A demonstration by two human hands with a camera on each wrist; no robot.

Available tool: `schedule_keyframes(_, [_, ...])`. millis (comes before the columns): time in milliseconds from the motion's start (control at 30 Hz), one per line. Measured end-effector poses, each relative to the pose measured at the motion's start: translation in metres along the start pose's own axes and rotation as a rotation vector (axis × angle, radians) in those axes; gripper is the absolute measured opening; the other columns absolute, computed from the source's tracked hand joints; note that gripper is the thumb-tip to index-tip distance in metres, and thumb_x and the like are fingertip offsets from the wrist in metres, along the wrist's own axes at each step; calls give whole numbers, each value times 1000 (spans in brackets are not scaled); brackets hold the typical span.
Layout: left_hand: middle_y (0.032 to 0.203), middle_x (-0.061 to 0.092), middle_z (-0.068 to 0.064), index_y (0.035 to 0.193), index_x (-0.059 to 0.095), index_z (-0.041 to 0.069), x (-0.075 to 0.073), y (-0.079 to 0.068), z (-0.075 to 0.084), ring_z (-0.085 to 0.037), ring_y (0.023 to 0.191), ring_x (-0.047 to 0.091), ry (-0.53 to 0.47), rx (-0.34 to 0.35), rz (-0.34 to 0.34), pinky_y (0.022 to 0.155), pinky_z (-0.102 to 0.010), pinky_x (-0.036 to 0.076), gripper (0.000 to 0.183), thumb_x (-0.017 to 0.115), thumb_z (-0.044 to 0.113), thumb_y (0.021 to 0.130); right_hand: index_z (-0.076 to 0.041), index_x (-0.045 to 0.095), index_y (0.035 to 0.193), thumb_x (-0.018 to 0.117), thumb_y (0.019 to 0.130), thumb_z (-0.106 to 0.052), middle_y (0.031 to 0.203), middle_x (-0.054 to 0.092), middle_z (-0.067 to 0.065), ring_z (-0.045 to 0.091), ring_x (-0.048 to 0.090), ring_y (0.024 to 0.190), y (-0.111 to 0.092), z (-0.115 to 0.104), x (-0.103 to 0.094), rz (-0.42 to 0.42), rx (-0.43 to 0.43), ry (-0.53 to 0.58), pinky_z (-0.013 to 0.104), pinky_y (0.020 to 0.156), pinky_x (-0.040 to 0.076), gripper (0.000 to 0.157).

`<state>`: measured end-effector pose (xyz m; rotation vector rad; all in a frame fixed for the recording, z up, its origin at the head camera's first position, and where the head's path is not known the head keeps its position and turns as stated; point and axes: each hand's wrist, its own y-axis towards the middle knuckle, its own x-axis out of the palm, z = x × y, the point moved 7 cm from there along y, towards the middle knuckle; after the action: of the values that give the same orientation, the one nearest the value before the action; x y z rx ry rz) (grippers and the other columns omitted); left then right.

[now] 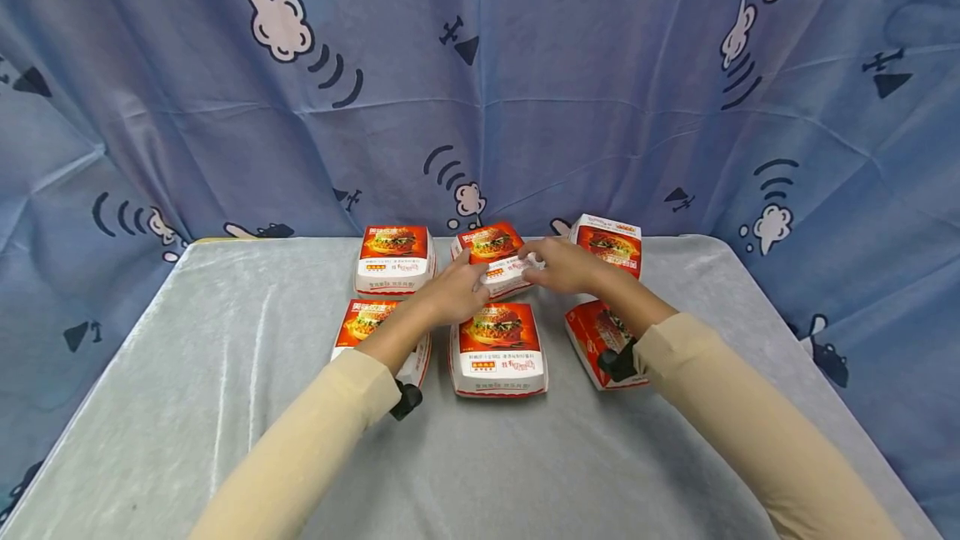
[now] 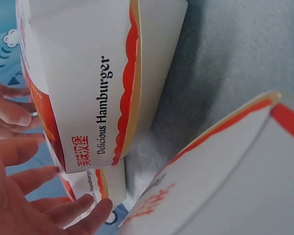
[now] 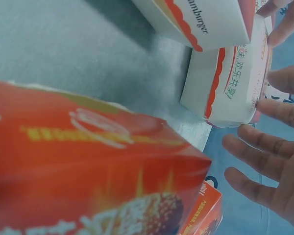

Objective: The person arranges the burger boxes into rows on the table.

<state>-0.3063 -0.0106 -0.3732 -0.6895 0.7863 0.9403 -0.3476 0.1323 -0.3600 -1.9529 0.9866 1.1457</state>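
Observation:
A white and red hamburger box (image 1: 493, 242), slightly turned, sits in the middle of the back row, between the two hands. At its left front side is my left hand (image 1: 459, 288), its fingers spread and loosely bent in the left wrist view. From the right, my right hand (image 1: 561, 265) reaches to the same box, with nearly straight fingertips right at its edge in the right wrist view. Directly in front stands another hamburger box (image 1: 498, 348), close below the left hand. Part of the front left box (image 1: 365, 323) is hidden behind the left forearm.
A back left box (image 1: 395, 250), a back right box (image 1: 611, 247) and a red-topped front right box (image 1: 592, 338), partly covered by the right forearm, stand on the grey cloth-covered table (image 1: 247, 340). A blue patterned curtain (image 1: 480, 82) hangs behind the table's far edge.

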Motion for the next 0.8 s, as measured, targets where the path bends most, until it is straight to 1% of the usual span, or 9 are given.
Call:
schedule_keyframes(100, [163, 12, -23, 152, 39, 3, -1, -1, -1, -32, 151, 14, -3, -15, -6, 117, -51, 23, 53, 46, 22, 102, 6, 49, 141, 61, 96, -17, 134, 56, 27, 37, 57, 115, 2, 0, 1, -2, 19, 28, 52, 99, 45, 52])
schedule_keyframes(200, [164, 11, -22, 153, 37, 4, -1, -1, -3, -31, 151, 14, -13, -30, -12, 118, -51, 22, 55, 45, 23, 102, 10, 36, 148, 60, 97, -17, 144, 47, 29, 41, 48, 130, 3, 0, 3, -4, 23, 59, 54, 108, 37, 62])
schedule_keyframes(300, [163, 12, -23, 154, 36, 5, -1, -1, -5, -33, 151, 14, -30, -42, -10, 118, -51, 20, 55, 45, 23, 102, 11, 29, 150, 60, 97, -18, 148, 41, 30, 42, 43, 134, 3, 1, 5, -15, 33, 86, 55, 111, 33, 67])
schedule_keyframes(400, [162, 20, -23, 154, 36, 7, -1, -1, -7, -34, 150, 17, -42, -50, 0, 117, -51, 23, 55, 45, 22, 102, 11, 27, 151, 61, 97, -19, 150, 40, 29, 41, 43, 135, 3, 1, 7, -26, 49, 102, 55, 112, 32, 70])
schedule_keyframes(533, [156, 35, -18, 154, 36, 7, -2, -2, -8, -32, 146, 29, -46, -52, 9, 112, -49, 33, 55, 46, 21, 102, 9, 29, 151, 60, 97, -20, 149, 42, 28, 40, 45, 133, 3, 0, 9, -43, 51, 85, 55, 110, 34, 69])
schedule_keyframes(600, [154, 40, -16, 155, 34, 7, -3, -2, -8, -29, 142, 37, -42, -50, 9, 106, -46, 38, 56, 46, 21, 102, 8, 29, 152, 60, 98, -21, 149, 43, 27, 40, 46, 132, 3, 0, 11, -54, 55, 78, 55, 110, 34, 68])
schedule_keyframes(667, [153, 43, -15, 155, 33, 6, -3, -3, -9, -28, 139, 41, -35, -50, 9, 104, -45, 39, 56, 45, 21, 102, 6, 29, 152, 60, 98, -22, 148, 43, 27, 40, 46, 132, 3, 0, 12, -65, 60, 80, 55, 109, 35, 68])
schedule_keyframes(733, [151, 45, -13, 156, 31, 6, -3, -3, -10, -25, 130, 49, -33, -53, 4, 95, -43, 43, 57, 43, 21, 103, 6, 29, 152, 59, 98, -22, 147, 45, 27, 40, 47, 130, 3, 1, 12, -73, 62, 83, 55, 108, 36, 68])
schedule_keyframes(800, [148, 49, -12, 157, 29, 7, -3, -3, -10, -25, 115, 56, -31, -55, -1, 84, -40, 45, 56, 42, 21, 104, 6, 30, 152, 59, 98, -22, 145, 46, 28, 41, 49, 129, 3, 1, 13, -75, 60, 90, 55, 107, 38, 67])
